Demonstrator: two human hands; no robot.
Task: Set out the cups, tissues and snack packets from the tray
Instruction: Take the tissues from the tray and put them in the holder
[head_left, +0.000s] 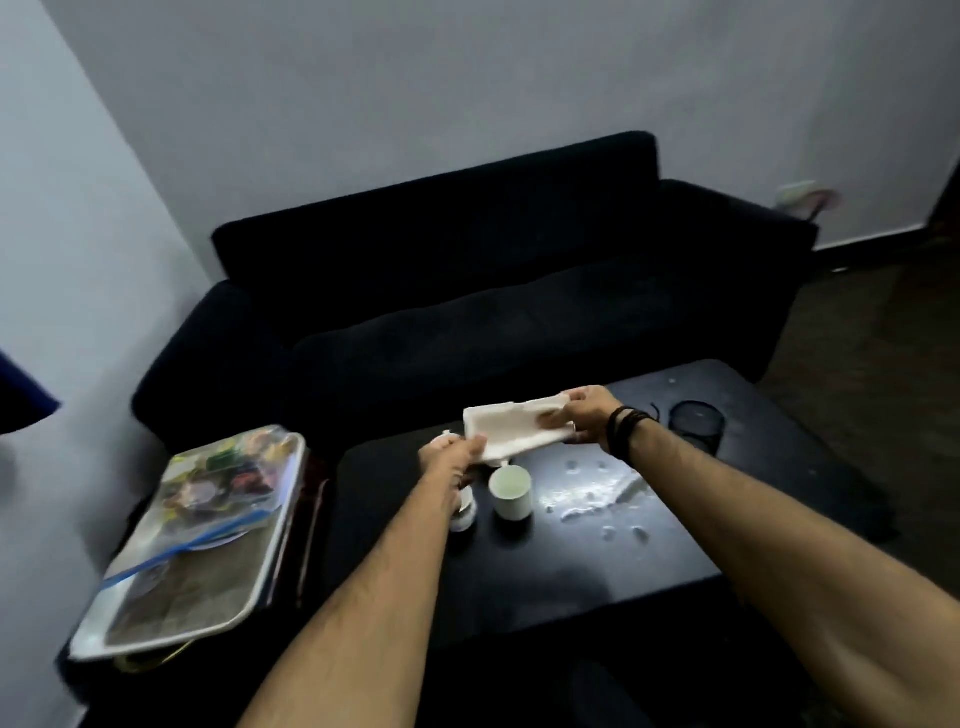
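Both hands up over the dark table (597, 561): left hand (449, 457) and right hand (584, 415) grip opposite ends of a white tissue pack (511, 426). A white cup (511, 492) stands below; the tray (156, 618) with snack packets (223, 478) sits left.

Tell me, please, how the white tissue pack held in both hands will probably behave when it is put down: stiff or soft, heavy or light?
The tissue pack looks soft: it sags slightly between the left hand and right hand. It seems light, held only by fingertips at its ends. Being flat, it should probably lie still, not roll.
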